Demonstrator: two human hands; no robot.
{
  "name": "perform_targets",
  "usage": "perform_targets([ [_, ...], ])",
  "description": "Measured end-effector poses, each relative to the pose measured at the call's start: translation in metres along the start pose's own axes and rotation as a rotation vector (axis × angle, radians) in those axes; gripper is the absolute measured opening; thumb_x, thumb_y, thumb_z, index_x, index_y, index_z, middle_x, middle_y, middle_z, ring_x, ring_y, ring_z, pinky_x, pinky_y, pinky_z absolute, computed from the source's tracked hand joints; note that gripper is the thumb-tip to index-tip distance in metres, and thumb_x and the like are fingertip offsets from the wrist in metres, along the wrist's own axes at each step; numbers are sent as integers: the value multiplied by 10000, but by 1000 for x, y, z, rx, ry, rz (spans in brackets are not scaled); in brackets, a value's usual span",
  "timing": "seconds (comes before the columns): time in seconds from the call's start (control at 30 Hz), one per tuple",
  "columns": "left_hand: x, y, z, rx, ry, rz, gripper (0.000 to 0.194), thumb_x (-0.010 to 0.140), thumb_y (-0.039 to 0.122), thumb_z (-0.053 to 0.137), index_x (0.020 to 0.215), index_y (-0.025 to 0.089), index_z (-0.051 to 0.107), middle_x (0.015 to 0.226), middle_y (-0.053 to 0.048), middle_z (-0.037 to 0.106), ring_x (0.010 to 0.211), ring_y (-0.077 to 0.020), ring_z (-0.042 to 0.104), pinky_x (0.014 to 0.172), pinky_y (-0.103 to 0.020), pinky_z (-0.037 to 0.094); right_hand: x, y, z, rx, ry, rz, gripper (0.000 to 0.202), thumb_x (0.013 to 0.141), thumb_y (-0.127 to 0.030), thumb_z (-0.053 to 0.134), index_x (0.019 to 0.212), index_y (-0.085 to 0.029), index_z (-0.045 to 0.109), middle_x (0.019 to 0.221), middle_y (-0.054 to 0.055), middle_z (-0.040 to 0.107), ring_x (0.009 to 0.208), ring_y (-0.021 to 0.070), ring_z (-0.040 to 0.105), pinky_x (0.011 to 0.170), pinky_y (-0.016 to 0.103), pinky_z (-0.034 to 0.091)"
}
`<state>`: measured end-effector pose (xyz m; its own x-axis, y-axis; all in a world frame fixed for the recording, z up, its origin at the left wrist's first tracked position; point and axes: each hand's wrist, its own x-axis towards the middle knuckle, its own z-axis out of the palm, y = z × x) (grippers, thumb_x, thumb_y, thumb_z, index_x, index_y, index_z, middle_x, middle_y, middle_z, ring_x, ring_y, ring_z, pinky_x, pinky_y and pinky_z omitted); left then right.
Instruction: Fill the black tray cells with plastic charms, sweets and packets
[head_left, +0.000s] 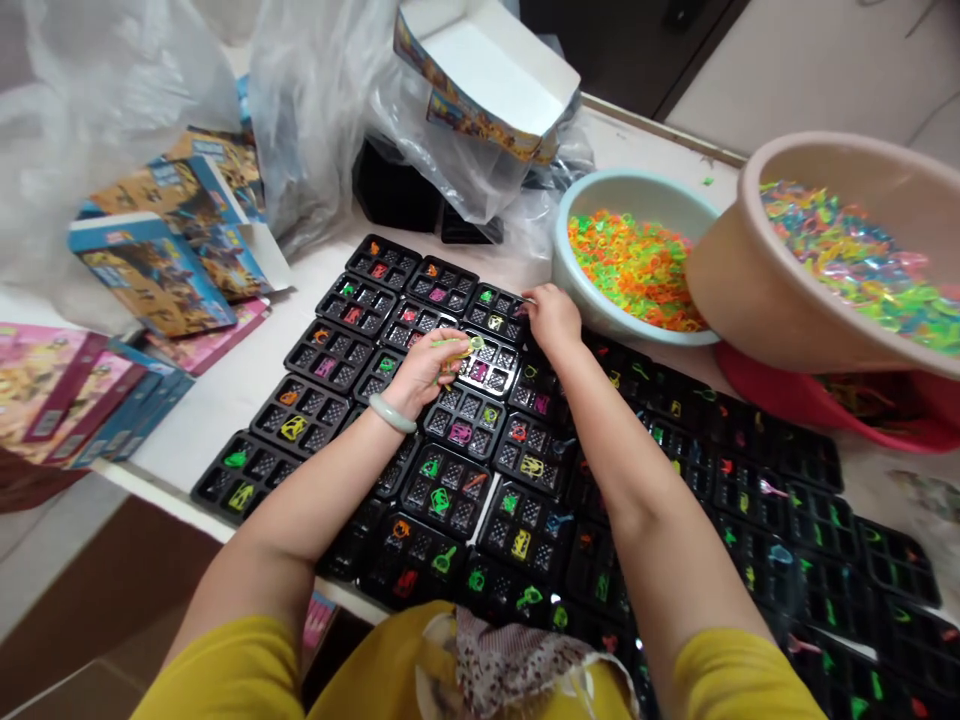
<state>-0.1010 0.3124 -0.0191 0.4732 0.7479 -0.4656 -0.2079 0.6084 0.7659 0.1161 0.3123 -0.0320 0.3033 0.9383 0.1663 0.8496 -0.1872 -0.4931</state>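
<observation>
My left hand (436, 368), with a pale bangle (393, 414) at its wrist, is closed around several small yellow-green plastic pieces (472, 345) that show at the fingertips. It hovers over a black compartment tray (491, 372) near the middle of the table. Farther back, my right hand (553, 318) pinches a small purplish plastic piece (523, 310) at the right end of another black tray (496, 300); its exact shape is too small to tell. Bright little shapes, such as a magenta one (460, 433) and a green one (439, 500), lie in the compartments of nearby trays.
At the right, a light blue basin (637, 183) holds orange and green pieces beside a big beige basin (720, 260) above a red one (825, 410). Printed boxes (154, 275) and plastic bags (315, 110) stand left and behind. An open carton (495, 70) lies at the back.
</observation>
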Motion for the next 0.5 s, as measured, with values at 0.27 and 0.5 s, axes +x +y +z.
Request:
perform_targets([
  [0.27, 18, 15, -7, -18, 11, 71, 374, 550, 222, 784, 818, 167, 529, 635, 49, 553, 423, -24, 434, 342, -119, 163, -14, -56, 16, 838, -399, -5, 178, 760, -322, 644, 860, -176, 665, 743, -2, 661, 619, 117, 567, 660, 289, 501],
  [0.5, 25, 30, -22, -20, 82, 126, 356, 550, 203, 766, 807, 161, 524, 638, 44, 559, 416, -21, 417, 341, -119, 155, 47, -48, 41, 434, -81, -17, 118, 797, -206, 577, 856, -178, 675, 886, 40, 697, 852, 192, 632, 861, 366, 484],
])
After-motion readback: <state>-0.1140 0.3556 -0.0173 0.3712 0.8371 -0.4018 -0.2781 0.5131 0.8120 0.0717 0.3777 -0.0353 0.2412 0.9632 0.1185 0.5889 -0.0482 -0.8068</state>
